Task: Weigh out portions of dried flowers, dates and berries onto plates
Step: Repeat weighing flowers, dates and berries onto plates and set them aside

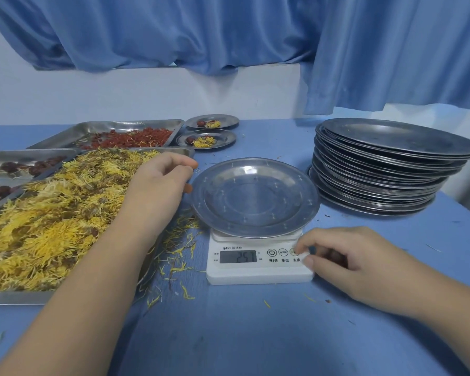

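On the scale (258,274) sits an empty plate (255,196), and the display shows a weight. The right hand (345,264), loosely curled and holding nothing, has a fingertip at the tare button (294,251). The left hand (160,180) hangs relaxed by the plate's rim, over the flowers (52,213); contact I cannot tell. Best press lightly, left hand clear of the plate, so zero reads true.

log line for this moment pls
plate: empty, on scale | right hand: fingertip at rightmost button | left hand: loosely curled over flower tray, beside plate | filled plates: two, at back
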A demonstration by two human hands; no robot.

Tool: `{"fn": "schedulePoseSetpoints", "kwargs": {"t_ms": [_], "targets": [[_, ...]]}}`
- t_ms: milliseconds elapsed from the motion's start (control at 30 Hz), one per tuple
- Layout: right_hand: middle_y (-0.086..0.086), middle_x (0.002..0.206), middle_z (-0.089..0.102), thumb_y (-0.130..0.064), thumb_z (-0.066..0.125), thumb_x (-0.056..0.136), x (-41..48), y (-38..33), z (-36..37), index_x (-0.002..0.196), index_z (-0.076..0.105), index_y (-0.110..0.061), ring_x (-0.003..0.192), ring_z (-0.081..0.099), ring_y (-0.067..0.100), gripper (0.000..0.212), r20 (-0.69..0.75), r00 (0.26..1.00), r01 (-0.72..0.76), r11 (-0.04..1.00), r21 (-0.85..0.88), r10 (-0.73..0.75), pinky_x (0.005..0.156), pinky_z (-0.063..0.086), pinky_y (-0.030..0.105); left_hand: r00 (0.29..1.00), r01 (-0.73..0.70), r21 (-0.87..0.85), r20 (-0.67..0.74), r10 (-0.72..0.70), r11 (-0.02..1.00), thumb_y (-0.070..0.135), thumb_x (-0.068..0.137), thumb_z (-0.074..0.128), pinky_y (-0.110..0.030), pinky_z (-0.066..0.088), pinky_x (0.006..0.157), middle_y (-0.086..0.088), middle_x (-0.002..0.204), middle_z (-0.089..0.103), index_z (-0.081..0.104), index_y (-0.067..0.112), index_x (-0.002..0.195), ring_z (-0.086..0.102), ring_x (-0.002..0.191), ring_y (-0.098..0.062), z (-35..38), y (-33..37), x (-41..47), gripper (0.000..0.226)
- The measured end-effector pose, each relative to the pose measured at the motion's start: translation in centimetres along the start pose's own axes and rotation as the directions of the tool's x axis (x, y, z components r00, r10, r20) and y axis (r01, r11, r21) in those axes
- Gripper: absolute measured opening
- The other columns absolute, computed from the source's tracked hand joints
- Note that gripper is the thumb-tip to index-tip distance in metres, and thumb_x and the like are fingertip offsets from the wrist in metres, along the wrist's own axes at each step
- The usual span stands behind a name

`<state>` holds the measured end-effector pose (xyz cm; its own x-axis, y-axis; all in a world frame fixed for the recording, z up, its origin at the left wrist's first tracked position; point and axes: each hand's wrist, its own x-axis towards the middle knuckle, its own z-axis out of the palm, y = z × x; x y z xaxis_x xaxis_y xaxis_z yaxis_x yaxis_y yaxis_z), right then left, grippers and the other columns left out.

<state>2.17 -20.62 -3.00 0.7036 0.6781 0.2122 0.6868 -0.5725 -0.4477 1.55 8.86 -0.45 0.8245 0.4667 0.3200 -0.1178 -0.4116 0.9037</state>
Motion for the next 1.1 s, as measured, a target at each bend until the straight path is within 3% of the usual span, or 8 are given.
{"fn": "schedulePoseSetpoints", "kwargs": {"t_ms": [167, 267, 467, 633, 733, 1000, 1100], "targets": [[-0.011, 0.061, 0.053, -0.056, 0.045, 0.082, -0.2, -0.5, 0.3, 0.098, 0.052, -0.042, 0.054, 0.046, 0.011, 0.022, 0.021, 1.000, -0.008, 0.999, -0.035, 0.008, 0.052, 0.040, 0.028, 1.000, -0.006, 0.013, 0.001, 0.006, 1.000, 0.025, 0.090, 0.056, -0.034, 0.052, 0.072, 0.030, 0.083, 0.066, 0.070, 0.034, 0.081, 0.068, 0.071, -0.003, 0.0, -0.1, 0.0, 0.019], [-0.018, 0.062, 0.055, -0.068, 0.043, 0.075, -0.2, -0.7, 0.4, 0.096, 0.049, -0.042, 0.056, 0.049, 0.008, 0.034, 0.067, 0.997, -0.030, 0.998, -0.050, 0.033, 0.051, 0.038, 0.022, 1.000, -0.002, 0.010, -0.002, 0.002, 1.000, 0.026, 0.090, 0.056, -0.033, 0.051, 0.069, 0.026, 0.081, 0.067, 0.070, 0.036, 0.081, 0.067, 0.073, -0.008, 0.0, 0.0, 0.0, 0.020], [-0.019, 0.069, 0.055, -0.077, 0.039, 0.070, -0.5, -0.8, 0.8, 0.095, 0.042, -0.046, 0.059, 0.050, 0.008, 0.041, 0.044, 0.999, 0.036, 0.993, -0.109, -0.031, 0.050, 0.036, 0.022, 1.000, -0.012, 0.019, 0.006, 0.012, 1.000, 0.023, 0.091, 0.056, -0.032, 0.052, 0.070, 0.022, 0.082, 0.068, 0.070, 0.033, 0.082, 0.065, 0.066, 0.001, 0.1, 0.1, -0.3, 0.019], [-0.007, 0.058, 0.052, -0.047, 0.058, 0.083, -0.3, -0.5, 0.3, 0.077, 0.059, -0.031, 0.054, 0.047, 0.008, 0.017, -0.167, 0.985, 0.053, 0.999, -0.012, -0.054, 0.049, 0.035, 0.016, 0.999, -0.026, 0.041, 0.027, 0.025, 0.999, 0.025, 0.091, 0.055, -0.027, 0.047, 0.064, 0.021, 0.082, 0.069, 0.069, 0.035, 0.080, 0.065, 0.068, -0.002, 0.2, 0.3, -0.4, 0.021], [-0.003, 0.055, 0.050, -0.026, 0.063, 0.088, 0.3, -0.8, 0.3, 0.062, 0.056, -0.023, 0.049, 0.043, 0.006, 0.026, -0.376, 0.924, 0.077, 0.997, -0.007, -0.074, 0.048, 0.033, 0.013, 0.998, -0.040, 0.047, 0.046, 0.037, 0.998, 0.029, 0.092, 0.054, -0.026, 0.045, 0.061, 0.017, 0.081, 0.069, 0.068, 0.037, 0.084, 0.066, 0.072, -0.010, 0.4, 0.5, -0.7, 0.019], [0.000, 0.053, 0.050, -0.027, 0.060, 0.088, 4.5, -2.1, -0.8, 0.053, 0.046, -0.017, 0.048, 0.041, 0.011, 0.039, -0.642, 0.767, 0.053, 0.995, 0.080, 0.011, 0.045, 0.031, 0.017, 0.980, -0.132, 0.086, 0.157, 0.118, 0.987, 0.034, 0.096, 0.049, -0.019, 0.048, 0.064, 0.007, 0.086, 0.066, 0.065, 0.033, 0.090, 0.062, 0.076, -0.013, 0.9, 1.3, -1.9, 0.017], [-0.001, 0.043, 0.043, -0.028, 0.060, 0.089, 4.7, -1.9, 0.6, 0.053, 0.047, -0.016, 0.056, 0.046, 0.017, 0.040, -0.629, 0.777, 0.026, 1.000, -0.004, -0.022, 0.049, 0.035, 0.024, 0.958, -0.232, 0.140, 0.202, 0.201, 0.963, 0.040, 0.096, 0.046, -0.021, 0.046, 0.065, 0.008, 0.083, 0.065, 0.066, 0.030, 0.090, 0.061, 0.073, -0.011, 0.8, 1.6, -2.4, 0.023]]}}
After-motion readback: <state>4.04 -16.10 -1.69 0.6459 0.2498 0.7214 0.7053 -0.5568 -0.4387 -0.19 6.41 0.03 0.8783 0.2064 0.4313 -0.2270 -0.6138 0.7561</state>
